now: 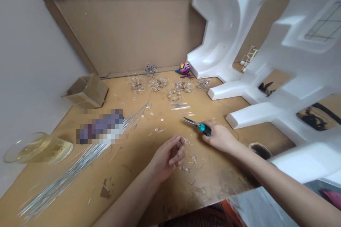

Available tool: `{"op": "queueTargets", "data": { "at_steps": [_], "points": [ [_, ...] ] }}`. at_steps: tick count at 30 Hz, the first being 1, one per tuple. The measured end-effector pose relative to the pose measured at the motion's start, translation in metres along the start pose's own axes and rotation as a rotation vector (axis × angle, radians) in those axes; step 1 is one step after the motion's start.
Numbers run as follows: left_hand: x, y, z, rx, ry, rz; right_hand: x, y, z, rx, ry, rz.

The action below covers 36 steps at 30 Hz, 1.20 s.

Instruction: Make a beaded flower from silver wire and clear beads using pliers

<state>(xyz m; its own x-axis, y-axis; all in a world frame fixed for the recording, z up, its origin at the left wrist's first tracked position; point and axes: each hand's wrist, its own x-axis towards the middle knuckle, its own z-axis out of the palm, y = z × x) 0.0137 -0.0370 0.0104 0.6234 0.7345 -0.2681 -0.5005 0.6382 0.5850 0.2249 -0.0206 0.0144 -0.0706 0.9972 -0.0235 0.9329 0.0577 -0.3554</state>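
Observation:
In the middle of the near table, my left hand is closed, with thumb and fingers pinching a thin wire piece with clear beads. Its loops and beads trail to the right of my fingers, over the tabletop. To the right, my right hand wraps round the teal and black handles of a pair of pliers. The pliers' metal jaws point left and away from me, low over the table. Short cut wires lie beyond the jaws. A few clear beads are scattered left of the pliers.
A long wire bundle crosses the left side, near a glass of yellowish liquid. Behind stands a small cardboard box. Several coiled wire pieces and a colourful object sit at the back. A white moulded structure bounds the right.

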Motion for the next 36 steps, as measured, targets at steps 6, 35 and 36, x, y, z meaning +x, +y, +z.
{"op": "queueTargets", "data": {
  "at_steps": [6,35,36],
  "points": [
    [0.001,0.001,0.0,-0.007,0.001,-0.017,0.001,0.003,0.01,-0.162,0.136,-0.022],
    [-0.004,-0.005,0.006,0.444,0.137,0.225,-0.017,-0.015,-0.017,0.557,0.07,-0.2],
    [-0.004,-0.006,0.006,0.459,0.142,0.237,-0.02,-0.019,-0.021,0.611,0.028,-0.205]
  ]
}}
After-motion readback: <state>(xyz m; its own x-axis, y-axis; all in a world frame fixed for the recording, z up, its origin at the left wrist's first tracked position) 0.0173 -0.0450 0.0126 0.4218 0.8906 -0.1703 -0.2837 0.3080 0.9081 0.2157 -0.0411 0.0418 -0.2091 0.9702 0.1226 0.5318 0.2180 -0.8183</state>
